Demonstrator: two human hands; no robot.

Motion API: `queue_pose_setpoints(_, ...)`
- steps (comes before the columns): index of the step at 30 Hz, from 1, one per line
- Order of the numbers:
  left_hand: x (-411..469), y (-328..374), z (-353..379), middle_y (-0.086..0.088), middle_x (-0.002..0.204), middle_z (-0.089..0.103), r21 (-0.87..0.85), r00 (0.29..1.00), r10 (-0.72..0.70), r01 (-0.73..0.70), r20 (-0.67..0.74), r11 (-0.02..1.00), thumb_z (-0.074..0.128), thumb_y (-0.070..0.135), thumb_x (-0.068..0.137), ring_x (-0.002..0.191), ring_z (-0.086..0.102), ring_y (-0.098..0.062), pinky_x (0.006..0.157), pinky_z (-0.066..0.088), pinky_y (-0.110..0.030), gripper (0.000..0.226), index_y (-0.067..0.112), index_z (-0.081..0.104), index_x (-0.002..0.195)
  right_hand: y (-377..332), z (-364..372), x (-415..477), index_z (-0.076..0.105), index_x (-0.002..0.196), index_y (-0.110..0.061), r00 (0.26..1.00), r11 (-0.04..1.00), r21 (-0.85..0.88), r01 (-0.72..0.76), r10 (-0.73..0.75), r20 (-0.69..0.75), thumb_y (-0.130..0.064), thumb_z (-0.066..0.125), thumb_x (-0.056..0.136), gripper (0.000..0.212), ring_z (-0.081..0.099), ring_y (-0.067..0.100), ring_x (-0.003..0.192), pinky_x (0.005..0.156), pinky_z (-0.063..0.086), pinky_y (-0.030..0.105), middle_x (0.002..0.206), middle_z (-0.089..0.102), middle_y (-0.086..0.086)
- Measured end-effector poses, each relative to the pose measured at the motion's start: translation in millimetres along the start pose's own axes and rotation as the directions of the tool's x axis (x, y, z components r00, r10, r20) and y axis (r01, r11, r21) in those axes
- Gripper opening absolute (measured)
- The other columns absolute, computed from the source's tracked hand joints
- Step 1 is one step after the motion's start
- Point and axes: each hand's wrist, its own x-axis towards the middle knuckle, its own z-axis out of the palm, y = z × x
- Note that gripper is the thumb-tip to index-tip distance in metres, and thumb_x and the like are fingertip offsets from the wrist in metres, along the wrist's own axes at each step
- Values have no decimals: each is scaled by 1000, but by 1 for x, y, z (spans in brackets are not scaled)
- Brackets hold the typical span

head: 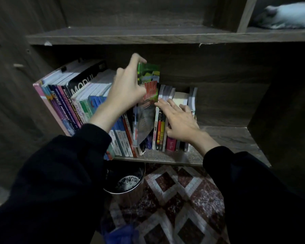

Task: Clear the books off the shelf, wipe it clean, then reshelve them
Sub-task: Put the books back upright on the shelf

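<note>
Books (74, 103) stand packed on the lower shelf (227, 138). Left hand (125, 88) grips a green-covered book (149, 80) raised above the row. Right hand (180, 120), fingers spread, rests on the small books (165, 143) beside it. Clearing or reshelving: cannot tell. Next, the green-covered book must pass straight through its gap.

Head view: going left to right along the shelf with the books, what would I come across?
From the left: pink book at the row's end → black MODUL book → left hand → green book it grips → right hand resting on the smaller books → bare shelf board.
</note>
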Motion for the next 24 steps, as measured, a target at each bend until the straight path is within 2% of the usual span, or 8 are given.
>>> queue_pose_setpoints(2, -17, -9, 23, -1, 88, 57, -71, 998, 37, -41, -55, 997, 57, 3, 86, 83, 50, -17, 62, 37, -26, 48, 20, 40, 128, -1, 0, 1, 4, 153, -28, 1000, 1000, -5, -1, 1, 4, -14, 58, 81, 91, 3, 16, 148, 117, 9, 46, 162, 0, -5)
queue_pose_setpoints(5, -40, -28, 60, -8, 83, 65, -130, 996, 3, -14, -89, 991, 56, -1, 89, 55, 59, -16, 50, 51, -30, 50, 16, 38, 132, -2, 2, 4, 4, 153, -28, 1000, 1000, -8, 11, -11, -3, -15, 58, 79, 92, 3, 16, 148, 116, 11, 47, 162, 0, -5)
queue_pose_setpoints(10, -76, -45, 107, 1, 62, 53, 5, 994, -102, 103, -36, 995, 51, 9, 95, 48, 48, -14, 51, 44, -33, 54, 16, 30, 144, -5, 5, 8, 8, 152, -28, 1000, 999, -19, 26, -26, -16, -17, 58, 78, 90, 5, 18, 148, 115, 14, 50, 162, 2, -5)
queue_pose_setpoints(12, -78, -46, 110, -12, 95, 62, 61, 985, -159, 163, -72, 985, 52, 16, 96, 64, 58, -22, 56, 44, -34, 57, 19, 26, 146, -5, 6, 9, 9, 152, -29, 999, 1000, -21, 23, -24, -24, -18, 59, 78, 90, 6, 19, 148, 115, 14, 50, 162, 3, -4)
queue_pose_setpoints(15, -97, -41, 116, -13, 139, 40, -94, 954, -289, 281, -82, 955, 52, 15, 95, 94, 57, -21, 72, 50, -37, 79, 26, -2, 152, -5, 7, 9, 8, 152, -30, 999, 999, -22, 29, -29, -21, -17, 60, 78, 92, 5, 19, 149, 115, 12, 50, 162, 2, -5)
queue_pose_setpoints(18, -147, -30, 139, -13, 153, 25, -279, 913, -398, 406, 88, 870, 47, 6, 94, 131, 39, -31, 106, 36, -45, 87, 27, -19, 145, -6, 7, 11, 7, 152, -31, 999, 1000, -19, 23, -24, -26, -16, 61, 78, 92, 4, 18, 149, 116, 9, 49, 162, 1, -5)
queue_pose_setpoints(21, -151, -27, 161, -18, 159, -6, -284, 726, -550, 676, 412, 680, 40, 2, 91, 141, 22, -40, 107, 31, -54, 86, 20, -22, 147, -7, 7, 11, 7, 152, -31, 1000, 1000, -13, 20, -20, -20, -15, 61, 78, 93, 3, 17, 148, 116, 7, 49, 162, 1, -5)
queue_pose_setpoints(24, -128, -16, 168, -13, 156, -21, -368, 647, -606, 762, 463, 533, 39, 2, 95, 146, 4, -33, 115, 20, -44, 79, 10, -18, 149, -7, 7, 10, 7, 152, -31, 1000, 1000, -9, 22, -22, -19, -15, 61, 78, 93, 3, 17, 148, 116, 8, 49, 162, 1, -5)
